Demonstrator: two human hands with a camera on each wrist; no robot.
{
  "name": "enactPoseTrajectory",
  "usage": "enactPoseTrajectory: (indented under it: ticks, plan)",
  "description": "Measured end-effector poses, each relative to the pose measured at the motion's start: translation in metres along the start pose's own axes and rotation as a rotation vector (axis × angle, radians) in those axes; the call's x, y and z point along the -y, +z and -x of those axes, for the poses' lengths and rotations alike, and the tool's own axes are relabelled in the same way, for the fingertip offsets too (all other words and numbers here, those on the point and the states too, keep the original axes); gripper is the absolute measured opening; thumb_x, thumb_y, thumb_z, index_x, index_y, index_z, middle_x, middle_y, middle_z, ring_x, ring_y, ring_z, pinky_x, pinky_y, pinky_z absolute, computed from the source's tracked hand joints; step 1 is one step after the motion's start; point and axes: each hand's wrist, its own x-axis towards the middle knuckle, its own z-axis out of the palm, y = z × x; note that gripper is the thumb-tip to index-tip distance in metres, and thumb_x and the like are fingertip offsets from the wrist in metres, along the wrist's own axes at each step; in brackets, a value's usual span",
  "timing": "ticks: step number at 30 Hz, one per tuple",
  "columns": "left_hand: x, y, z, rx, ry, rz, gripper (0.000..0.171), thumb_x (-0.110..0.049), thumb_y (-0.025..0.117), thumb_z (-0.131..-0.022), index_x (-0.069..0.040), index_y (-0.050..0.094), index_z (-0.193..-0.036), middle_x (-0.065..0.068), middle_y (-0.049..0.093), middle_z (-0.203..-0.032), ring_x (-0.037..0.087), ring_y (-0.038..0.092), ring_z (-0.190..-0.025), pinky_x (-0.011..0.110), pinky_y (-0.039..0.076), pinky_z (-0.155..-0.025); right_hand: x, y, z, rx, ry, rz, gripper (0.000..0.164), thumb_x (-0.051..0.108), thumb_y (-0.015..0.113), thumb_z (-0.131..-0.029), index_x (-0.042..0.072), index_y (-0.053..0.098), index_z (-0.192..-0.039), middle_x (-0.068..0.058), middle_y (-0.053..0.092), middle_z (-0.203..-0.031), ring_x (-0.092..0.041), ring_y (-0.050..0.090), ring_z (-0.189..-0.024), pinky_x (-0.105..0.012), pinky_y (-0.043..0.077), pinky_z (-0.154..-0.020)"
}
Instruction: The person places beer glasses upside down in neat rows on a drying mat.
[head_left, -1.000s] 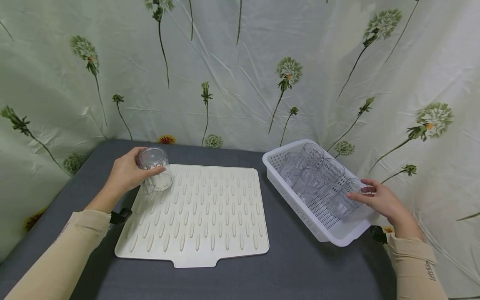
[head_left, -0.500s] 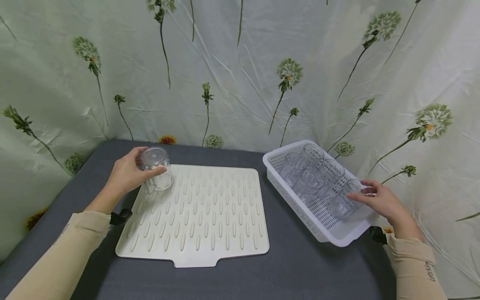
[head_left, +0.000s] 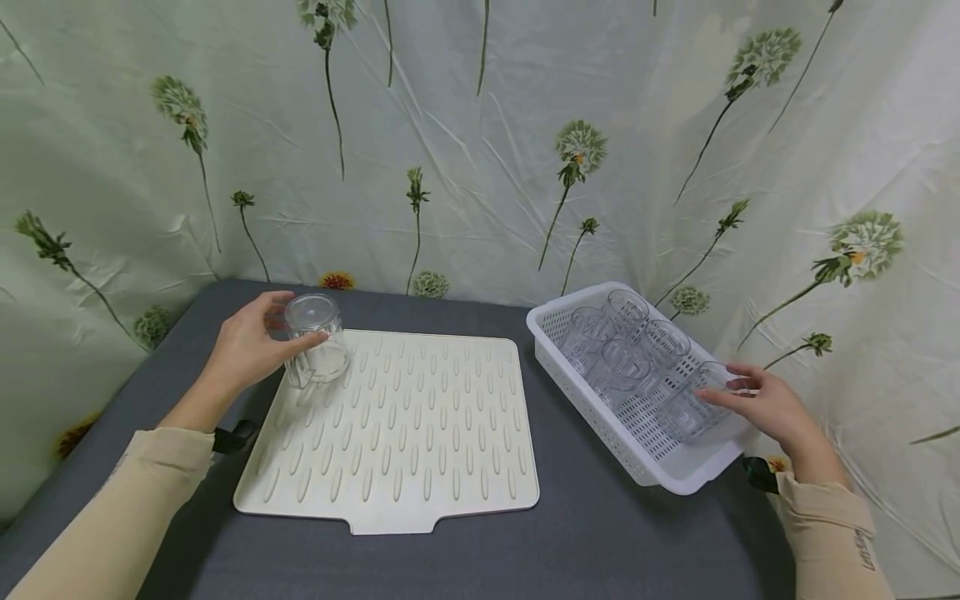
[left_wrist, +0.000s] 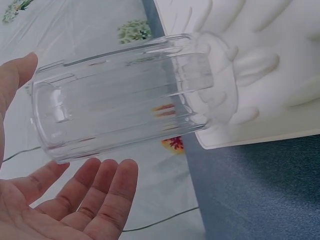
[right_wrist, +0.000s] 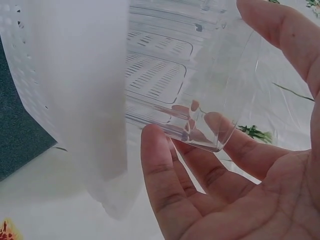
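Head view: clear cylindrical cup [head_left: 324, 360] inverted on ridged white mat [head_left: 405, 442]

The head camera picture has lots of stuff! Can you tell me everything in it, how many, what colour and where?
Table: 1, dark grey, under everything
Backdrop: 1, pale, behind the table
Printed flowers: many, mostly green, on the backdrop
Mat: 1, white, on the table's left part
Basket: 1, white, on the table's right part
Glass: 1, clear, on the mat's back left corner
Glasses: 5, clear, in the basket
Dark wrist pieces: 2, black, one at each cuff
Sleeves: 2, beige, on the forearms
Left grip: 1, bare, beside the glass on the mat
Right grip: 1, bare, at the front glass in the basket
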Motion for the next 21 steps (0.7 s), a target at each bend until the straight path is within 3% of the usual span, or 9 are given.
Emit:
enactPoseTrajectory:
  ticks: [15,21]
  plan:
    - [-0.015,-0.012,0.008,-0.039,0.031,-0.003,0.086,-0.049,0.082,-0.094,0.0,0.047,-0.157,0.034,0.054,-0.146,0.053,0.058,-0.128,0.07,0.052,-0.094,-0.003,-0.01,0.012,-0.033,-0.028,-0.007,0.096,0.054,0.063,-0.104,-0.011,0.024,-0.164,-0.045,0.04,-0.152,-0.06,0.046,-0.132,-0.066,0.054,-0.097]
    - [-0.021,-0.016,0.013,-0.049,0.025,0.0,0.085,-0.05,0.081,-0.095,-0.002,0.048,-0.156,0.031,0.054,-0.146,0.051,0.058,-0.129,0.069,0.053,-0.094,-0.002,-0.011,0.017,-0.054,-0.033,-0.023,0.097,0.053,0.064,-0.104,-0.012,0.024,-0.164,-0.046,0.04,-0.153,-0.06,0.047,-0.134,-0.069,0.052,-0.099]
